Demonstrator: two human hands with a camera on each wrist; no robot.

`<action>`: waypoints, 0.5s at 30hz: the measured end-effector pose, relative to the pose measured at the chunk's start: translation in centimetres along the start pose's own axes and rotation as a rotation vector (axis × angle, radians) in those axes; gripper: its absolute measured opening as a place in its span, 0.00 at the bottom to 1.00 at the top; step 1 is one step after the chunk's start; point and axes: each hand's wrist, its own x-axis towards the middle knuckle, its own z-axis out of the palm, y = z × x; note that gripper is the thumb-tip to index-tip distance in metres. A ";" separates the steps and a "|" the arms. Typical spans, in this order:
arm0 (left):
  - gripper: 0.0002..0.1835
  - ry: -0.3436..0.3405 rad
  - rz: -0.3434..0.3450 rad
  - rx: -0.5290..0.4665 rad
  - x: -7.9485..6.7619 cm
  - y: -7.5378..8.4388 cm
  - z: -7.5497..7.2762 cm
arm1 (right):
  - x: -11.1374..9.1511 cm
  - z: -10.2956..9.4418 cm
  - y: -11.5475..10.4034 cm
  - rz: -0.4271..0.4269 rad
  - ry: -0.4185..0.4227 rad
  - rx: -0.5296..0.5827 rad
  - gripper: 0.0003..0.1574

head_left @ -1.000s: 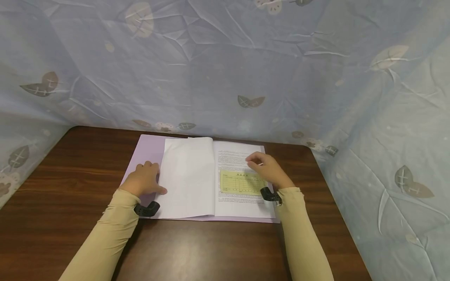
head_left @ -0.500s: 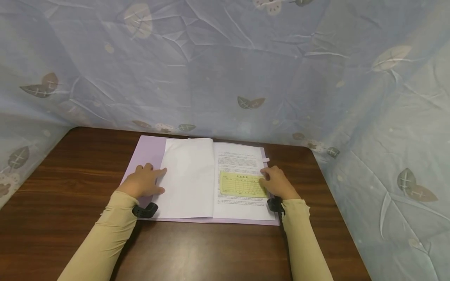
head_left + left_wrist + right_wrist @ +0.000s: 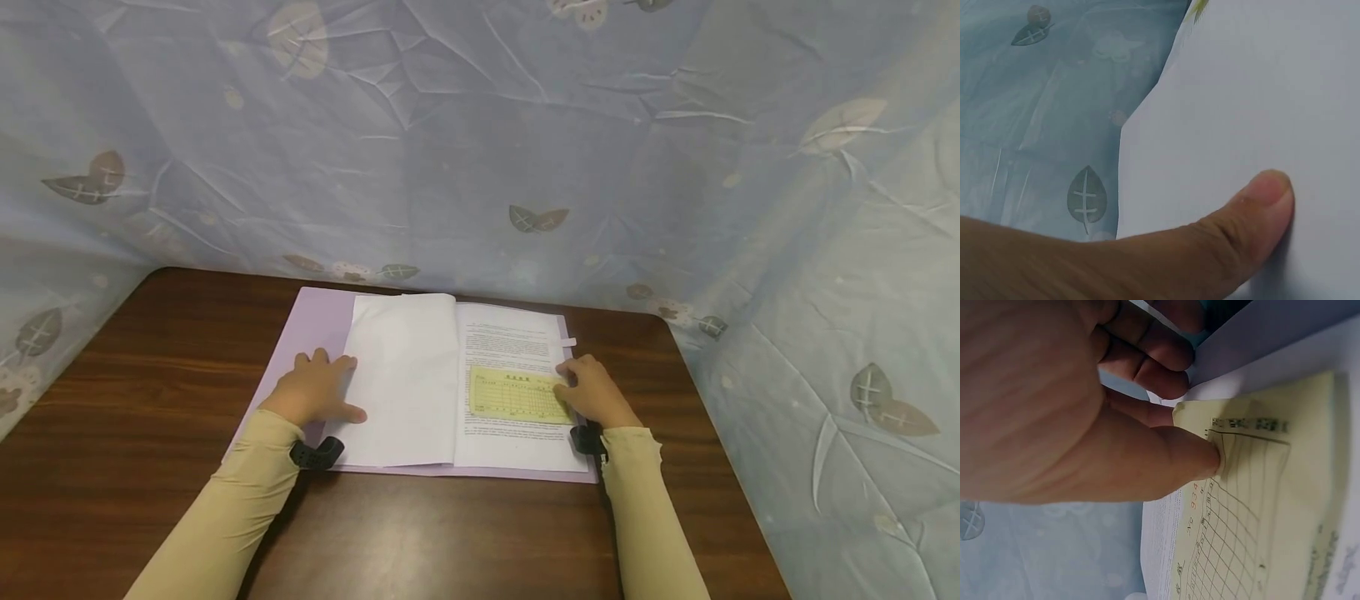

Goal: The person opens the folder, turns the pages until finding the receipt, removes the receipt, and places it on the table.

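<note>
A lilac folder point(image 3: 318, 317) lies open with papers inside, a blank white page point(image 3: 405, 383) on the left and a printed page point(image 3: 517, 450) on the right. Across the printed page sits a yellow ruled form slip point(image 3: 510, 396). My left hand point(image 3: 311, 392) rests with spread fingers at the blank page's left edge; its thumb point(image 3: 1241, 219) lies on the paper in the left wrist view. At the slip's right end, my right hand point(image 3: 596, 392) pinches it. The right wrist view shows that thumb on top of the slip point(image 3: 1310, 419) and a forefinger behind its edge.
A small white tab point(image 3: 567, 342) sticks out past the folder's right edge. The dark wooden table point(image 3: 420, 533) ends at a pale blue leaf-patterned cloth point(image 3: 450, 167) behind and at both sides. Each wrist wears a black band point(image 3: 317, 454).
My right hand has moved right and down from above the printed page to the slip's right end and taken hold of it. The white tab came into view. My left hand has barely shifted.
</note>
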 end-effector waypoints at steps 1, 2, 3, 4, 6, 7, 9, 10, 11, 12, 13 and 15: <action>0.56 0.000 0.001 0.001 0.0 0.0 0.0 | 0.0 0.0 0.0 0.004 -0.001 0.002 0.28; 0.56 0.000 0.002 0.002 0.0 0.0 0.0 | 0.0 0.0 0.0 0.007 -0.001 0.003 0.27; 0.57 0.001 0.005 0.003 0.0 0.0 0.0 | 0.0 0.0 0.0 0.010 0.000 0.004 0.27; 0.57 0.003 0.006 0.003 0.0 0.0 0.0 | 0.0 -0.1 -0.1 0.015 0.002 0.008 0.26; 0.57 0.005 0.007 0.001 -0.1 0.1 -0.1 | 0.0 -0.1 -0.1 0.020 0.006 0.016 0.26; 0.57 0.006 0.007 0.000 -0.1 0.1 -0.1 | 0.0 -0.1 -0.1 0.024 0.007 0.021 0.26; 0.57 0.006 0.005 -0.001 -0.2 0.2 -0.2 | 0.0 -0.1 -0.2 0.030 0.007 0.026 0.25; 0.57 0.005 0.002 -0.001 -0.2 0.2 -0.2 | 0.0 -0.2 -0.2 0.031 0.008 0.027 0.25; 0.57 0.004 -0.001 -0.001 -0.2 0.2 -0.2 | 0.0 -0.2 -0.2 0.034 0.007 0.029 0.25; 0.57 0.003 -0.002 0.000 -0.2 0.2 -0.2 | 0.0 -0.1 -0.2 0.032 0.007 0.031 0.25; 0.57 0.002 -0.003 -0.001 -0.2 0.2 -0.2 | 0.0 -0.2 -0.3 0.031 0.009 0.032 0.24; 0.57 0.005 -0.005 -0.002 -0.1 0.2 -0.2 | -0.1 -0.2 -0.2 0.030 0.010 0.036 0.22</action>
